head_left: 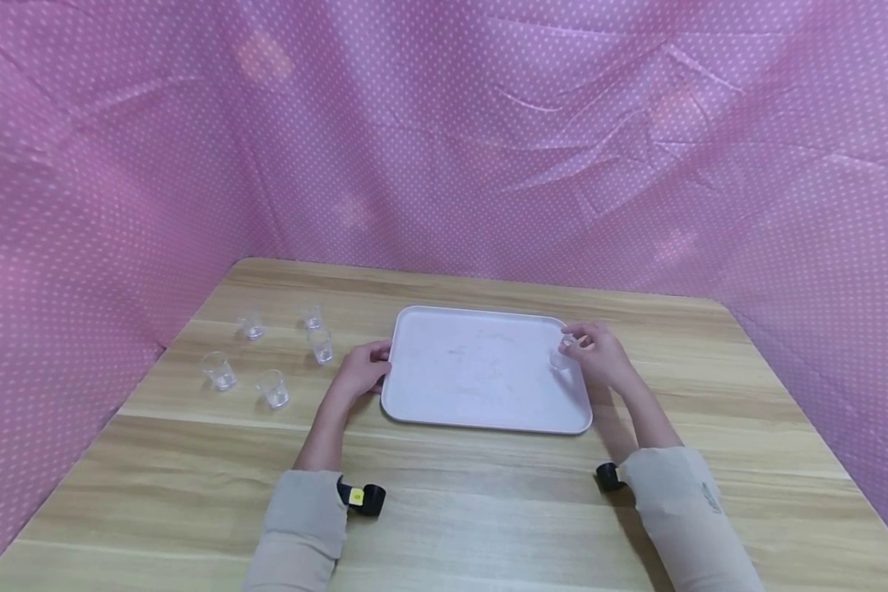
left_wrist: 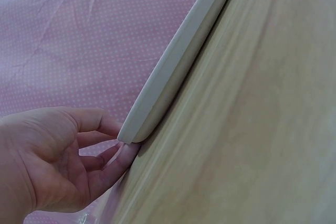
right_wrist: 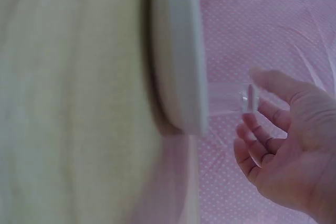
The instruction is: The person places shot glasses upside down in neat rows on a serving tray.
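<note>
A white rectangular tray (head_left: 481,370) lies on the wooden table. My left hand (head_left: 360,369) holds its left edge, thumb at the rim (left_wrist: 137,121) and fingers lower against the side. At the tray's right end, my right hand (head_left: 598,355) pinches a small clear shot glass (head_left: 559,359) between thumb and fingers. In the right wrist view that glass (right_wrist: 226,98) appears upside down, its thick base between the fingertips and its mouth toward the tray. The tray's edge hides where its mouth meets the surface.
Several more clear shot glasses stand upright left of the tray, among them a front one (head_left: 274,389), a leftmost one (head_left: 219,372) and one near my left hand (head_left: 321,345). Pink dotted cloth (head_left: 444,164) hangs behind and beside the wooden table (head_left: 451,510).
</note>
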